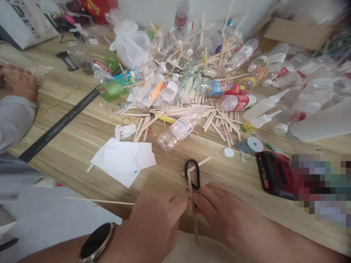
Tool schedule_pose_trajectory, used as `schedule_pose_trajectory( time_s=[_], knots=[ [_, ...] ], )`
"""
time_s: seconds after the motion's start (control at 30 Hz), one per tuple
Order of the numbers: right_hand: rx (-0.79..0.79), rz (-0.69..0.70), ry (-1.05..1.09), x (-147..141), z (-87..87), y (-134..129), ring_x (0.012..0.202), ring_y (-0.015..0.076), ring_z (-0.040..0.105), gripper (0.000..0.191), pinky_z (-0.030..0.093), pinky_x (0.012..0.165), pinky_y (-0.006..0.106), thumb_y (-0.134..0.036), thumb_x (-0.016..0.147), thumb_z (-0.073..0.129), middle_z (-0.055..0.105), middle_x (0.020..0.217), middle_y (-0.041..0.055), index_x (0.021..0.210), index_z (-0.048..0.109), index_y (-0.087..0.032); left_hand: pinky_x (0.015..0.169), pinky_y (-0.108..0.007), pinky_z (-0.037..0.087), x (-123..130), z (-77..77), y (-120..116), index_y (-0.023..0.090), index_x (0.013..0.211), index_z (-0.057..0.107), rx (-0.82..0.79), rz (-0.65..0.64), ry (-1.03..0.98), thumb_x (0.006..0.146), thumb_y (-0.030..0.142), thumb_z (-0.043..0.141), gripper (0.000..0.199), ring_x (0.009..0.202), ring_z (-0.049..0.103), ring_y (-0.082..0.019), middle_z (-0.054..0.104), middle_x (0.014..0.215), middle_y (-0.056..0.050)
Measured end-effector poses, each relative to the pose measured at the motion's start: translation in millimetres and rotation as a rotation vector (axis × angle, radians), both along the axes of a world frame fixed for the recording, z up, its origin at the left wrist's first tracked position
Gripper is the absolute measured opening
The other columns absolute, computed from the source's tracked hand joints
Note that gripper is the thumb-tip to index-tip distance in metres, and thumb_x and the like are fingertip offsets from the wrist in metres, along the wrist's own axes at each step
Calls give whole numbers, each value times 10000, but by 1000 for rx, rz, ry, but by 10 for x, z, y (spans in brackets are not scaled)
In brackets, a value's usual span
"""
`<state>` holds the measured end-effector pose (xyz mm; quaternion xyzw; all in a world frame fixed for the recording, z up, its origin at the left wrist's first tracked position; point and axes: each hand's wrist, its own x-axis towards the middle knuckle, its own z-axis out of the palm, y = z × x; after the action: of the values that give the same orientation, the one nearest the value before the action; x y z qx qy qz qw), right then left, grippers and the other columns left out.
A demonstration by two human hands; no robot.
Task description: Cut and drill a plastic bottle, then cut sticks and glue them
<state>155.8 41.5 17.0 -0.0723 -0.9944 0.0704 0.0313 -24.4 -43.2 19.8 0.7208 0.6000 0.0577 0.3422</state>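
Observation:
My left hand [159,219], with a watch on the wrist, is closed. A thin wooden stick [98,200] juts out of it to the left. Its thumb and forefinger meet at a flat wooden craft stick [195,226], which stands roughly upright in view. From the other side, the fingertips of my right hand [225,212] are closed against that craft stick. What lies between the fingertips is mostly hidden. Just beyond, a black loop handle [197,175], apparently of scissors, lies by my right fingers, with another craft stick [204,161] under it.
White paper [123,160] lies at left, and an empty plastic bottle [178,131] ahead. Behind are heaped craft sticks [192,82] and bottles. A wire spool [250,145], a white cap [228,152] and a red-black battery tool [274,175] lie right. Another person's hand [19,82] is far left.

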Motion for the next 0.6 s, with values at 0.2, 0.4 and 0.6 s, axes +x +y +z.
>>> schedule_pose_trajectory(
  time_s=[0.2,0.4,0.6],
  knots=[
    [27,-18,28,38,-142,-111,626,190,534,256,375,547,311,35,721,452,583,721,29,850,553,-161,530,-328,313,45,36,-10,217,844,580,-32,-80,102,800,82,437,202,681,640,-239,699,783,-37],
    [-358,-176,-8,87,-187,-122,546,126,544,280,369,511,229,67,651,438,575,677,-4,750,468,-193,560,-331,378,64,55,-18,202,931,623,-93,-116,113,762,73,478,258,731,659,-257,726,862,-53],
    [-147,-99,69,31,-94,-142,541,150,522,309,373,506,269,64,630,394,577,658,-3,768,492,-194,546,-317,353,30,16,-71,216,847,586,17,-23,-33,771,68,457,210,680,634,-222,699,773,-22]
  ],
)
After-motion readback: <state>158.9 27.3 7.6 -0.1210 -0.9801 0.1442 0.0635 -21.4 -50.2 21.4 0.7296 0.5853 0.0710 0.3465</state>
